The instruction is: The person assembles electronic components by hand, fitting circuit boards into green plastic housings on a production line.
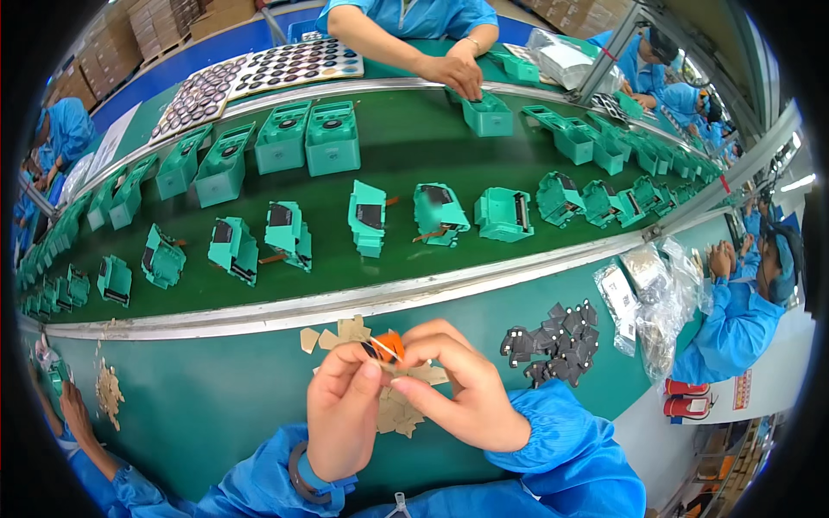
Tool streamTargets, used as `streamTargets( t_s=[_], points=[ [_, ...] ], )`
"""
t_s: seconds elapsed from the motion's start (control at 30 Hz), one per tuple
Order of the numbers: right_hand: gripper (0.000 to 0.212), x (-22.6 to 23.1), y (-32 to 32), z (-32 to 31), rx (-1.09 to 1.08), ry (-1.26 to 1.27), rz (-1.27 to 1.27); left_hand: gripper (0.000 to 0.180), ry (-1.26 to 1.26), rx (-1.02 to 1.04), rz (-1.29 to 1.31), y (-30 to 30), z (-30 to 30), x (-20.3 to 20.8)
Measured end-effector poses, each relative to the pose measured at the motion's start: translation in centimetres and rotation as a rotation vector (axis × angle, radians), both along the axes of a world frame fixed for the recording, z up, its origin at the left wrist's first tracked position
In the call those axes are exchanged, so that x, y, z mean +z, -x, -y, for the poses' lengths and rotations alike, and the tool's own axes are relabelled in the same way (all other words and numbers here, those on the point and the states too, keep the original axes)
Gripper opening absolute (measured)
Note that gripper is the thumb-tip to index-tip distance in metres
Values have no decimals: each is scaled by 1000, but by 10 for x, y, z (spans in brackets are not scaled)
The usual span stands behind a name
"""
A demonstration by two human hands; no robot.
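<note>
My left hand (344,413) and my right hand (458,388) meet over the green bench, both pinching a small orange and black part (385,346) between thumbs and fingertips. Beneath them lie several tan paper backing scraps (345,332). A heap of small black flat parts (557,343) lies to the right of my right hand. Beyond the metal rail (259,312) a green conveyor belt (345,276) carries teal plastic housings (369,217) in two rows.
Clear plastic bags (652,302) of parts sit at the right bench edge. Trays of round dark parts (259,73) lie across the belt. A person's hand (456,73) rests on a teal housing opposite. Other workers in blue sit left and right.
</note>
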State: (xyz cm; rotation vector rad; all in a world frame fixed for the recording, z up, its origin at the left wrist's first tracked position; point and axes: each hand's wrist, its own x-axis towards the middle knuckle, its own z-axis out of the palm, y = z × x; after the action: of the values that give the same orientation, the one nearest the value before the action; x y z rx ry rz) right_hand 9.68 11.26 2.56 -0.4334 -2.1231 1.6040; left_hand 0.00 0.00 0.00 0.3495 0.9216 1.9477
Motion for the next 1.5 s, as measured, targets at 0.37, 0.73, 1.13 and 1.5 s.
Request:
streamTargets(
  t_s=[0.37, 0.73, 1.13, 1.5],
  points=[
    [15, 24, -23, -33, 19, -166, -60, 34, 56, -165, -492, 5, -11, 17],
    [17, 24, -24, -25, -158, -441, -90, 15, 49, -63, -705, 3, -13, 18],
    [19, 21, -34, -28, -14, -322, -12, 19, 93, 93, -1038, -4, -18, 13],
    [17, 22, -40, -33, -12, -321, 3, 18, 89, 79, -982, -11, -24, 13]
  ],
)
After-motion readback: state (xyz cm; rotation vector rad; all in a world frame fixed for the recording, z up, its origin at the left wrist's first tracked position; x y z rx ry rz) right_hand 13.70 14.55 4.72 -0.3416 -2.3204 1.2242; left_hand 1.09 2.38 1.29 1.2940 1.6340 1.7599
